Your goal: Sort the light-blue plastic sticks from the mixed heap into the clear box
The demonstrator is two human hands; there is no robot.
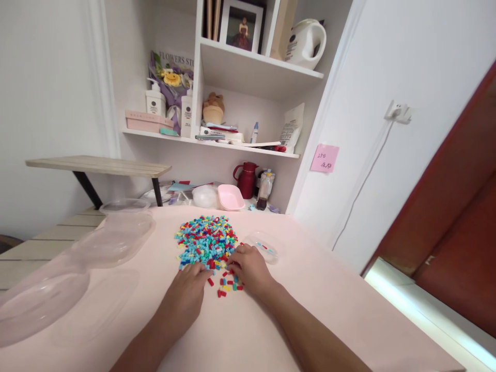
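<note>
A heap of small coloured plastic pieces (207, 237), like tiny building bricks in blue, red, green and yellow, lies on the pink tabletop. My left hand (188, 287) rests at the heap's near left edge with fingers bent together; whatever is between the fingertips is hidden. At the near right edge, my right hand (250, 266) has its fingers curled down among the pieces, and its grip is too small to make out. Several loose red, yellow and green pieces (227, 288) lie between the hands. Just beyond my right hand is a clear plastic container (267, 247) holding a few pieces.
Clear plastic containers or lids (112, 237) spread along the table's left side. Behind the heap stand a pink tray (231, 198), a dark red jug (247, 180) and a bottle (265, 191). Shelves (259, 72) rise above. A wooden ledge (101, 165) is at left.
</note>
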